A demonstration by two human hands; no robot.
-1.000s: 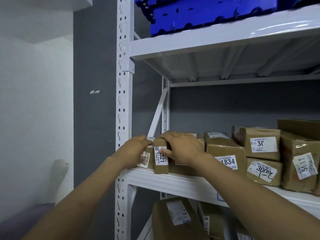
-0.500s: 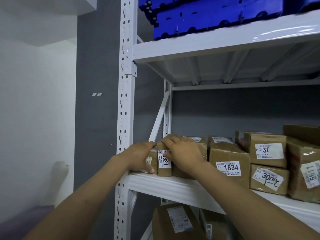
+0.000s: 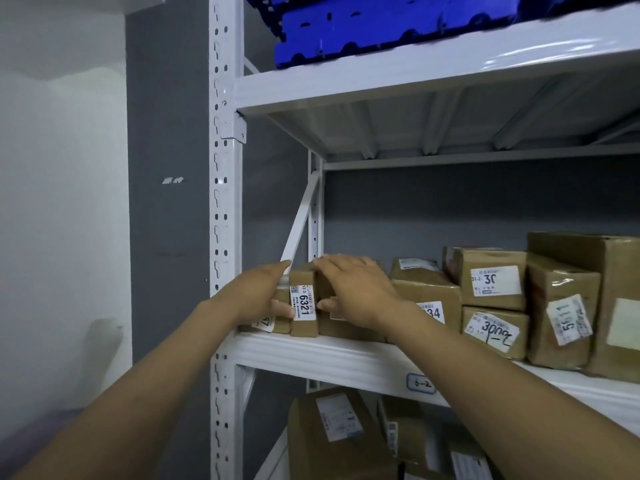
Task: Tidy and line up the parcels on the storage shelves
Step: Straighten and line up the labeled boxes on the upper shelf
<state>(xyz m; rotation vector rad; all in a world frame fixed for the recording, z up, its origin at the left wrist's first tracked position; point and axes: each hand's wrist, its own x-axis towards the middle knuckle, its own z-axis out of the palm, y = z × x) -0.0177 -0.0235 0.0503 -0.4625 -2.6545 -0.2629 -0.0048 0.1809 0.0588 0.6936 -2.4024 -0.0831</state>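
Observation:
Brown taped parcels stand in a row on the white middle shelf [image 3: 329,355]. A narrow upright parcel labelled 6321 [image 3: 304,308] stands near the left end. My left hand [image 3: 258,296] grips the small leftmost parcel [image 3: 275,325], with fingers over its top and the thumb across its front, touching the 6321 label. My right hand [image 3: 356,289] holds the parcel to the right of 6321 [image 3: 343,327], fingers over its top and thumb on its front. Further right are parcel 1834 [image 3: 429,289], parcel 30 [image 3: 491,278] stacked on parcel 3000 [image 3: 495,330], and a tilted parcel [image 3: 561,317].
A large box [image 3: 620,306] stands at the far right of the shelf. The perforated white upright [image 3: 221,202] and a diagonal brace [image 3: 301,220] bound the left end. Blue crates [image 3: 381,26] sit on the shelf above. More parcels [image 3: 332,431] lie on the shelf below.
My right hand has slid off the front of the 6321 parcel onto the parcel to its right, uncovering the label. My left hand stays on the leftmost parcel.

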